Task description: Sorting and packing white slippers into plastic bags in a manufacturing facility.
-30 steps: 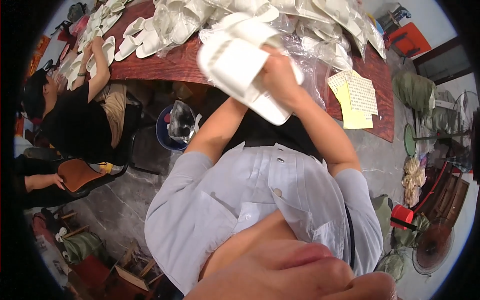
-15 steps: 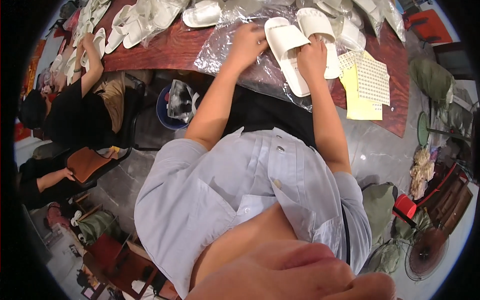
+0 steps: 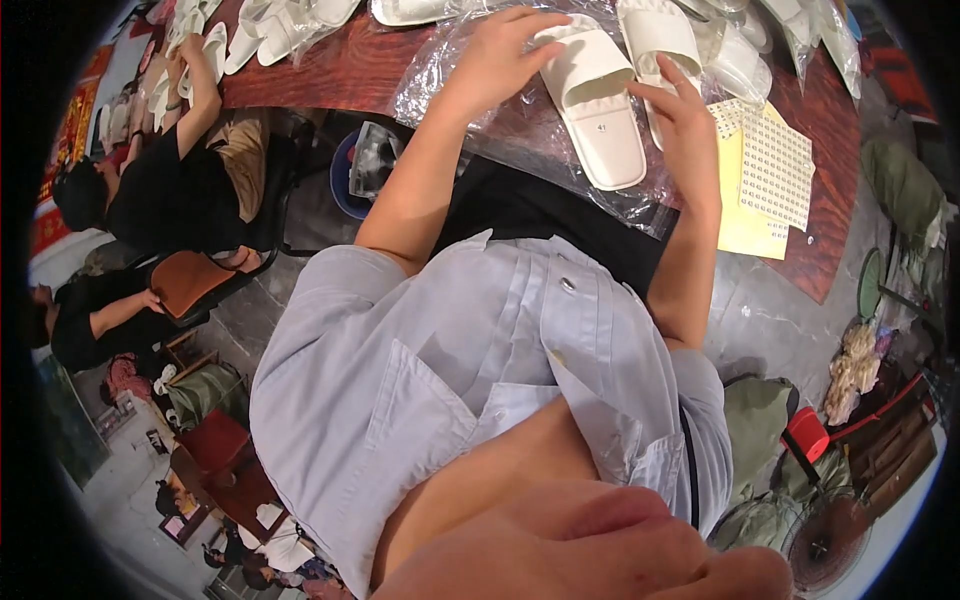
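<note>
White slippers are being handled on clear plastic film (image 3: 520,150) over a red-brown table (image 3: 330,75). One slipper (image 3: 592,105) lies flat under the left hand (image 3: 500,55), whose fingers are spread open on its strap. A second slipper (image 3: 658,45) is touched by the right hand (image 3: 685,120), loosely open. Neither appears bagged yet. Sticker sheets (image 3: 765,170) lie just right of that hand; the table edge runs close below both wrists, with little free room.

Short-sleeved pale blue snap-button shirt (image 3: 440,360)
</note>
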`<action>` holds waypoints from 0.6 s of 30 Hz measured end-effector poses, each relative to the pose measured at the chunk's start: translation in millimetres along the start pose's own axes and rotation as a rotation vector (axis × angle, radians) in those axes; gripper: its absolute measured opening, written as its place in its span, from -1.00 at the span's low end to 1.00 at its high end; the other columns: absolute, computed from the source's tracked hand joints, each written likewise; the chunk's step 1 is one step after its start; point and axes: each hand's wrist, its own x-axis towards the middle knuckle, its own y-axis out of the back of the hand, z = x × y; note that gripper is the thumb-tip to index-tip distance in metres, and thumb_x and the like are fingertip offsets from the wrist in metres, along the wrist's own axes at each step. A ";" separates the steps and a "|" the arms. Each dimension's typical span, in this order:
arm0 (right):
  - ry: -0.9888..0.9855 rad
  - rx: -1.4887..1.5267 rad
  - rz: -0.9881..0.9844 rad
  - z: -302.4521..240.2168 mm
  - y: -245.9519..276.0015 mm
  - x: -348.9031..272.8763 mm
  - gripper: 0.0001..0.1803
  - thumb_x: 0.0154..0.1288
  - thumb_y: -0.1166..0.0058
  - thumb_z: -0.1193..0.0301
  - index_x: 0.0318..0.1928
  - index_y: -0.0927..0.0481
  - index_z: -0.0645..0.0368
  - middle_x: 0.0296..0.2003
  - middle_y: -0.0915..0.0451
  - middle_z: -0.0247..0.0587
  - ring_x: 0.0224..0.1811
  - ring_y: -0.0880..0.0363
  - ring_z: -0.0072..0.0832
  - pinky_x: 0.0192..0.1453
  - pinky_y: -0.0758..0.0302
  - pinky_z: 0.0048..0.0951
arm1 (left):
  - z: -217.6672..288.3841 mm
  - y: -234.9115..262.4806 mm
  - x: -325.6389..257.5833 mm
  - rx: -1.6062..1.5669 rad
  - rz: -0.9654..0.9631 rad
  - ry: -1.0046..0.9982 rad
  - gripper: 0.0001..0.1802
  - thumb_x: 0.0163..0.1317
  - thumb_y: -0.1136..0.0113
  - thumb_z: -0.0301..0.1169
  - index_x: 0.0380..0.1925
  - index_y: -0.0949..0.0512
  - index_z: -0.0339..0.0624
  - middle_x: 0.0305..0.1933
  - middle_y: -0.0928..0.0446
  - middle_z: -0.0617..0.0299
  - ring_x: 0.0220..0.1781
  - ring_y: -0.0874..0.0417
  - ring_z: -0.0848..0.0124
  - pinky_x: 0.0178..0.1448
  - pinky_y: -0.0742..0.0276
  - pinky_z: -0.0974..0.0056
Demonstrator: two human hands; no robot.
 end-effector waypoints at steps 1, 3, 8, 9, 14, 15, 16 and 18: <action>-0.116 0.171 0.049 -3.3 8.1 -4.6 -0.61 0.25 -0.03 0.68 -0.01 -0.74 0.06 0.16 -0.56 0.13 0.24 -0.52 -0.10 0.30 -0.45 -0.31 | -2.3 -3.1 1.5 -0.039 -0.053 -0.020 -0.57 0.23 -0.34 -0.23 0.13 -0.63 0.12 0.03 -0.61 0.10 0.03 -0.63 0.12 0.12 -0.55 0.15; -0.175 0.390 0.226 11.9 13.1 -14.5 -0.67 0.28 -0.05 0.70 -0.01 -0.71 0.20 0.00 -0.68 -0.06 0.02 -0.67 -0.36 0.11 -0.57 -0.42 | 19.5 -10.7 15.2 -0.028 -0.089 -0.091 -0.59 0.22 -0.31 -0.29 0.10 -0.62 0.00 -0.07 -0.56 -0.01 0.00 -0.59 0.03 0.08 -0.53 0.09; -0.390 0.389 0.372 26.0 7.5 -33.5 -0.79 0.28 -0.13 0.63 -0.08 -0.69 0.29 -0.17 -0.72 -0.17 -0.10 -0.69 -0.39 0.07 -0.56 -0.42 | 30.0 -31.1 29.2 0.139 -0.214 -0.229 -0.47 0.17 -0.36 -0.28 0.18 -0.56 -0.02 -0.04 -0.48 -0.09 0.04 -0.50 -0.07 0.11 -0.47 -0.03; -0.368 0.307 0.323 21.9 8.5 -35.9 -0.80 0.29 -0.14 0.62 -0.09 -0.69 0.30 -0.18 -0.72 -0.17 -0.12 -0.68 -0.40 0.05 -0.56 -0.42 | 27.8 -35.1 30.3 0.141 -0.210 -0.226 -0.47 0.17 -0.36 -0.28 0.18 -0.56 -0.02 -0.04 -0.48 -0.09 0.04 -0.50 -0.07 0.11 -0.47 -0.03; -0.180 0.293 0.064 -9.3 6.4 -25.6 -0.85 0.21 -0.19 0.61 -0.19 -0.67 0.31 -0.28 -0.67 -0.08 -0.23 -0.67 -0.26 -0.06 -0.54 -0.36 | 0.2 -69.1 27.3 0.141 -0.124 -0.177 -0.49 0.24 -0.31 -0.17 0.22 -0.56 0.20 0.08 -0.56 0.10 0.09 -0.60 0.15 0.14 -0.53 0.16; -0.154 0.263 0.004 -17.3 3.2 -22.3 -0.87 0.18 -0.21 0.59 -0.23 -0.66 0.31 -0.31 -0.63 -0.04 -0.25 -0.64 -0.13 -0.09 -0.53 -0.28 | -4.1 -72.6 24.1 0.142 -0.121 -0.173 -0.49 0.24 -0.31 -0.17 0.22 -0.56 0.20 0.08 -0.56 0.10 0.09 -0.60 0.15 0.14 -0.53 0.16; -0.106 0.249 -0.034 -16.7 -5.9 -21.3 -0.88 0.17 -0.22 0.57 -0.25 -0.66 0.31 -0.30 -0.63 -0.04 -0.23 -0.62 -0.08 -0.09 -0.52 -0.21 | -8.8 -75.9 20.8 0.111 -0.128 -0.141 -0.46 0.23 -0.31 -0.14 0.25 -0.54 0.27 0.10 -0.54 0.11 0.10 -0.59 0.17 0.14 -0.53 0.15; -0.083 0.170 -0.044 -14.2 -24.9 -20.3 -0.86 0.14 -0.24 0.56 -0.26 -0.66 0.30 -0.31 -0.61 -0.05 -0.21 -0.60 -0.07 -0.10 -0.51 -0.17 | -12.6 -80.6 17.9 0.080 -0.134 -0.104 -0.43 0.22 -0.30 -0.11 0.27 -0.52 0.33 0.12 -0.53 0.11 0.12 -0.58 0.19 0.14 -0.54 0.15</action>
